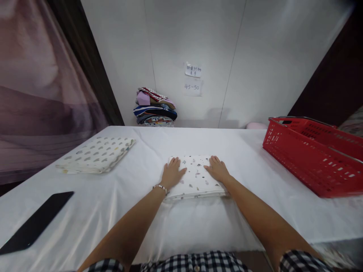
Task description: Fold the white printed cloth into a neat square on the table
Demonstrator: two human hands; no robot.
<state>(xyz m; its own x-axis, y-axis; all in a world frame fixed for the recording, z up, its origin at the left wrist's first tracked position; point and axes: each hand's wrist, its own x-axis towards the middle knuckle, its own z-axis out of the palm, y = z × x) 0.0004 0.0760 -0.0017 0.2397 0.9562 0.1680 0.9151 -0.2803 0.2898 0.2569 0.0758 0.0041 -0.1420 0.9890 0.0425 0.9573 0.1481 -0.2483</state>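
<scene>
A folded white cloth with small grey and dark prints (195, 179) lies flat on the table in front of me. My left hand (172, 173) rests on its left side, palm down with the fingers stretched out. On the right side of the same cloth lies my right hand (217, 169), also flat with its fingers extended. Neither hand grips anything. Further left is another folded cloth, cream with grey cloud-like prints (98, 154), apart from both hands.
The table (147, 147) has a white cover. A black phone-like slab (38, 221) lies at the near left. A red perforated basket (309, 158) stands at the right. Behind the far edge rises a stack of folded fabrics (155, 109) against the wall, with paper notes (193, 87) on it.
</scene>
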